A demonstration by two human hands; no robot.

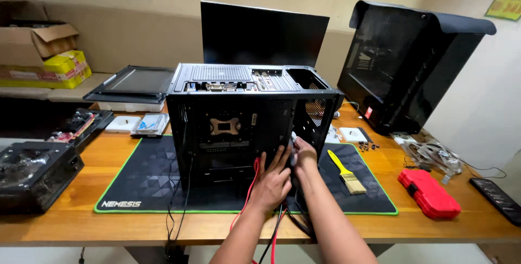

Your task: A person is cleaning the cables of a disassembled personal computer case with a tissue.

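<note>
A long wooden desk (pixel 65 226) carries everything, with a dark mat edged in green (pixel 152 182) spread across its middle, apparently to cushion the work. On that mat stands an open black computer case (pixel 239 128), upright with its bare motherboard-tray side turned toward the person, so the back of the tray and its cutouts are within reach. A dark monitor (pixel 264 33) stands behind it, and a second, larger black case (pixel 404 63) sits to the right. A power supply unit (pixel 35 174) lies at the left edge. A red tool box (pixel 429 192) and a yellow-handled brush (pixel 344 171) rest to the right, close at hand.

Both hands work at the case's lower right. The left hand (pixel 271 180) lies flat against the panel with fingers spread, near red cables (pixel 249 199) that trail down off the desk edge. The right hand (pixel 304 152) has its grip pinched shut on a small pale connector (pixel 293 137) at the panel's opening.
</note>
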